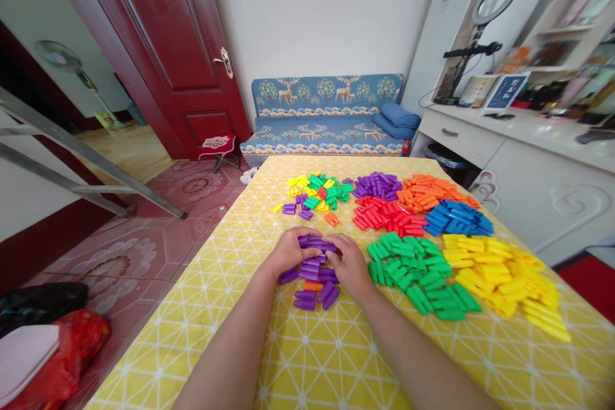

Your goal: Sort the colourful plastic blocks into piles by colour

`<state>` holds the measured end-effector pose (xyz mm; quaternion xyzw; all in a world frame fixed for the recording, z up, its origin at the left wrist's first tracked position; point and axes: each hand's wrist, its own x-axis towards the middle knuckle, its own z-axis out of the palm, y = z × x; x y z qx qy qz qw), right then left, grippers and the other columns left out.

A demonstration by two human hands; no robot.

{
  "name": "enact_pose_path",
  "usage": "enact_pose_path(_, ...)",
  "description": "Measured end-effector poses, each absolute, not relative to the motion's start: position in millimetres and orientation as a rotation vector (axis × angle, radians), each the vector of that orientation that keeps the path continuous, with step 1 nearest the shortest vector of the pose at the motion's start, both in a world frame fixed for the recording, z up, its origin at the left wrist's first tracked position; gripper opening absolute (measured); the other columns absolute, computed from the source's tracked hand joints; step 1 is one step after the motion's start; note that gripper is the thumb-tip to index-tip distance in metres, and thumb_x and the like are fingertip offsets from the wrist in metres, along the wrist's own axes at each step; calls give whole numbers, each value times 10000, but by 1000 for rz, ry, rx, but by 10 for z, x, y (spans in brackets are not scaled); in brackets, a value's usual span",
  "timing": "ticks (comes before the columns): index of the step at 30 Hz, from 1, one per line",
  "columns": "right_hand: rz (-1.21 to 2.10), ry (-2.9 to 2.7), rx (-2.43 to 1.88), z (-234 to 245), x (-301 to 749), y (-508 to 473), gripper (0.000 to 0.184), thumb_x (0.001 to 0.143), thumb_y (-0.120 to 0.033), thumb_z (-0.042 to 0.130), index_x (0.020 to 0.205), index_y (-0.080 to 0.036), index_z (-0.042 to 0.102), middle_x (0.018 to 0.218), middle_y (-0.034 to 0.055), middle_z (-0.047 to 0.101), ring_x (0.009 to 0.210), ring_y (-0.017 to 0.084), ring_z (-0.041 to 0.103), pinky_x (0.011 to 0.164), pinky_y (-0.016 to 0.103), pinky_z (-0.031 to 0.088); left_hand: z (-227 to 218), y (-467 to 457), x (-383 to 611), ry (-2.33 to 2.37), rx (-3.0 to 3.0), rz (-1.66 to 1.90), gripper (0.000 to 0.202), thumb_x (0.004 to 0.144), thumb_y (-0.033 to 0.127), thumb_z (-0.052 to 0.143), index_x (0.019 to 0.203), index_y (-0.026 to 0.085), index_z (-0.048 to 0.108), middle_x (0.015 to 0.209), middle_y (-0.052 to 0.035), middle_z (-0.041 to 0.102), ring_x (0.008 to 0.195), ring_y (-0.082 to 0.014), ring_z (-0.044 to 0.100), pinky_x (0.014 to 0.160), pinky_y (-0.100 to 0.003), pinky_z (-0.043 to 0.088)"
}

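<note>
My left hand (pixel 292 250) is closed on a purple plastic piece (pixel 311 242), fingers behind it and thumb in front. My right hand (pixel 353 265) pinches the right end of the same purple row with thumb and fingers. These pieces look like short paired tubes. Just below, between my wrists, lie more purple pieces (pixel 309 269), with an orange piece (pixel 313 286) among them. Two purple pieces sit nearest me, the left one (pixel 304 300) flat and the right one (pixel 328 295) angled. Whether the pieces are joined is hard to make out.
Sorted piles cover the table's right side: green (pixel 408 269), yellow (pixel 504 272), red (pixel 387 215), blue (pixel 459 218), orange (pixel 430 191) and purple (pixel 377 186). A mixed pile (pixel 319 191) lies beyond my hands. The yellow patterned tablecloth (pixel 211 307) shows to the left.
</note>
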<state>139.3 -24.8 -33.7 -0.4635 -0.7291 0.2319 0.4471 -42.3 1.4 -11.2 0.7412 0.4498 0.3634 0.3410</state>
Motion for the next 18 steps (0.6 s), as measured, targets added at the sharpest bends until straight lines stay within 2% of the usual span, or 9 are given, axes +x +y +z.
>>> enact_pose_path(3,558,-1806,-1125,-311,1380,-266,309,764,-109,510,1008,-231,655,1006,59,638,999,226,557,907,402,442,-60,-11,-393,1188,1886,966,303,658,235,770,949,158,727,979,-89,720,923,-225,654,887,-340,490)
enact_pose_path(7,537,-1729,-1134,-301,1377,-280,213,876,-240,443,991,-221,621,981,64,633,970,217,571,879,367,445,-10,-43,-367,1148,1843,990,243,715,299,732,905,148,727,930,-86,727,882,-211,662,858,-323,498)
enact_pose_path(12,633,-1485,-1240,-277,1414,-286,295,951,-368,335,955,-203,579,866,39,652,826,188,613,752,305,472,-5,-60,-387,1095,1759,1001,277,730,350,722,906,136,721,947,-82,727,892,-202,660,844,-292,497)
enact_pose_path(15,701,-1529,-1193,-254,1404,-294,298,947,-381,364,902,-206,601,838,32,664,806,184,620,739,293,477,-33,-43,-409,1126,1721,1006,283,782,402,661,824,128,715,824,-57,722,784,-182,655,747,-267,501)
enact_pose_path(18,679,-1620,-1150,-260,1378,-285,238,921,-332,427,907,-206,628,896,44,673,865,189,619,793,306,477,-98,8,-426,1207,1704,1087,294,792,413,640,793,127,711,766,-44,709,725,-172,640,704,-264,492)
